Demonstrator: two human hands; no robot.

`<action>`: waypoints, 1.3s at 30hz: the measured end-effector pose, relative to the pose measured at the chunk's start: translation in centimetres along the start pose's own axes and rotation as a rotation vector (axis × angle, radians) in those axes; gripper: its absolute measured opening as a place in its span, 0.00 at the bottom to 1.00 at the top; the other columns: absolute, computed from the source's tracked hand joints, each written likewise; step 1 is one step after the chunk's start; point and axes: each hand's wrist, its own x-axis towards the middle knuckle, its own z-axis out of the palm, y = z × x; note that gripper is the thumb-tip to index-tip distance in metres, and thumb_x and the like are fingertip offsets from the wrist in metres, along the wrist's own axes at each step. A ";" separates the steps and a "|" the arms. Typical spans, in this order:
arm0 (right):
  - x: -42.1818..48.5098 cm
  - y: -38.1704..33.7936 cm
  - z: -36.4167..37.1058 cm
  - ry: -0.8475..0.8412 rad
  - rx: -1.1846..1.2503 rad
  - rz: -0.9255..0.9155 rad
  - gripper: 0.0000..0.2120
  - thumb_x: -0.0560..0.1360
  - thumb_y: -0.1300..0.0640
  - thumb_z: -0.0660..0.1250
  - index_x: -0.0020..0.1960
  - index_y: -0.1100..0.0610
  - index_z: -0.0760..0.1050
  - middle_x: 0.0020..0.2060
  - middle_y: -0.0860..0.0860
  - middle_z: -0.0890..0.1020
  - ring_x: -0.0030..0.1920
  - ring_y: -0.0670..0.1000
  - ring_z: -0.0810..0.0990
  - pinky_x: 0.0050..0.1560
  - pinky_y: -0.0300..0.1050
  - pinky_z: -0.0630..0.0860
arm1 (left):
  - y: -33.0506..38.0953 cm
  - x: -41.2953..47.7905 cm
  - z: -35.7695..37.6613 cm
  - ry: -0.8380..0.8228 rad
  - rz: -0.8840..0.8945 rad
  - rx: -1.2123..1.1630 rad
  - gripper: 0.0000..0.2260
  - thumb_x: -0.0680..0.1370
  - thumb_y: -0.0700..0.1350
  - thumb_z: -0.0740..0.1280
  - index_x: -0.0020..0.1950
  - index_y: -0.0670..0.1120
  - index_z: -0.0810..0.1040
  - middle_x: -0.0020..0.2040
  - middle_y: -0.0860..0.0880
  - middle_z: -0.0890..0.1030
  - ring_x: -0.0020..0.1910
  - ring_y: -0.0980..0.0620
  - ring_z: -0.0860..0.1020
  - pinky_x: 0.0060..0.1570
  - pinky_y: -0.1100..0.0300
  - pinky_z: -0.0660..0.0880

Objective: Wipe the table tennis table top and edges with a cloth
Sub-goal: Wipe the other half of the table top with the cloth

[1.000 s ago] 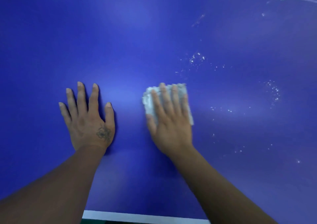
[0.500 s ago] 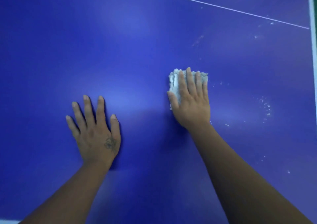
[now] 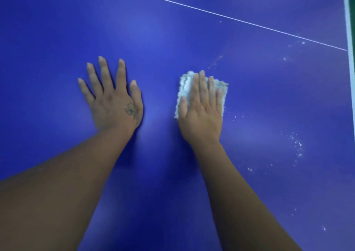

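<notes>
Drawn back level with the flat, spread left hand (image 3: 113, 100), the right hand (image 3: 201, 114) presses straight fingers on the folded white fluffy cloth (image 3: 184, 89) on the blue tabletop (image 3: 57, 39); ungripped, it may slip or miss the white specks (image 3: 296, 145) rightward, and the palm hides most of it.

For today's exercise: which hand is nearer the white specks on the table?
Right. The right hand, pressing the cloth, lies left of the white specks; the left hand rests flat farther left.

table top (image 3: 57, 29): smooth, faint sheen | cloth (image 3: 185, 85): fluffy, rough terry-like fabric
</notes>
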 end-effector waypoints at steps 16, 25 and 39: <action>12.2 -3.3 0.4 -0.032 0.080 -0.104 0.32 0.88 0.42 0.49 0.88 0.55 0.50 0.87 0.50 0.53 0.87 0.54 0.46 0.86 0.55 0.39 | 0.4 0.2 -0.1 0.092 -0.032 -0.068 0.29 0.86 0.59 0.53 0.86 0.52 0.63 0.88 0.45 0.56 0.87 0.41 0.50 0.85 0.37 0.44; 10.0 6.9 -2.6 -0.066 0.281 0.001 0.34 0.86 0.39 0.58 0.85 0.58 0.58 0.86 0.50 0.59 0.87 0.52 0.51 0.86 0.53 0.46 | 0.5 0.4 -0.5 0.096 -0.029 -0.068 0.29 0.85 0.57 0.53 0.86 0.51 0.64 0.88 0.44 0.57 0.87 0.40 0.51 0.84 0.37 0.45; 17.0 11.2 -3.0 -0.209 0.022 -0.753 0.36 0.87 0.38 0.58 0.87 0.56 0.55 0.87 0.50 0.55 0.87 0.54 0.50 0.85 0.63 0.51 | 0.6 0.5 -0.6 0.098 -0.015 -0.062 0.29 0.85 0.57 0.53 0.86 0.50 0.63 0.88 0.43 0.57 0.87 0.39 0.51 0.84 0.37 0.45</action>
